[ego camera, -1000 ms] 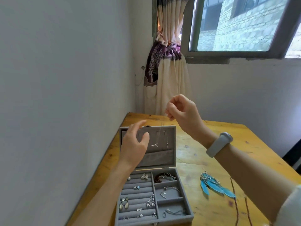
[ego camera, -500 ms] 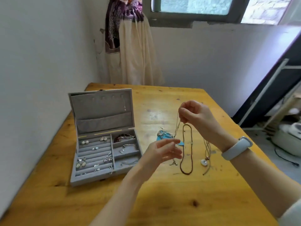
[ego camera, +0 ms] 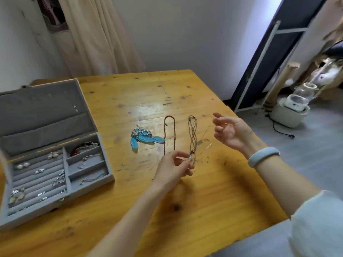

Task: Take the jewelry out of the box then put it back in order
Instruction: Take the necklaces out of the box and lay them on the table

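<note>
Compared with half a second earlier, both hands are lowered and the box [ego camera: 55, 158] is seen further to the left; the thin chain that was held up between the hands is now hardly visible, only a short pale piece [ego camera: 209, 145] is noticed between them, and it cannot be told whether it is still held.

The left hand [ego camera: 173, 168] is kept just above the desk [ego camera: 204, 201], its fingers [ego camera: 185, 170] curled together as in a pinch, close to the pendant [ego camera: 190, 158] of the cord necklace [ego camera: 192, 134]. What is pinched cannot be told. The right hand [ego camera: 231, 131] is raised with the palm turned up and the fingers loosely spread; nothing is clearly gripped by it. A pale band [ego camera: 263, 156] is worn on this wrist.

The box is placed on the left of the desk, with the lid standing up. Earrings and rings are seen in its grey rows, and bracelets in the compartments on the right. Three pieces are laid on the desk outside it: blue feather earrings [ego camera: 143, 139], a brown bead necklace [ego camera: 169, 134] just beside them, and the cord necklace near it.
</note>
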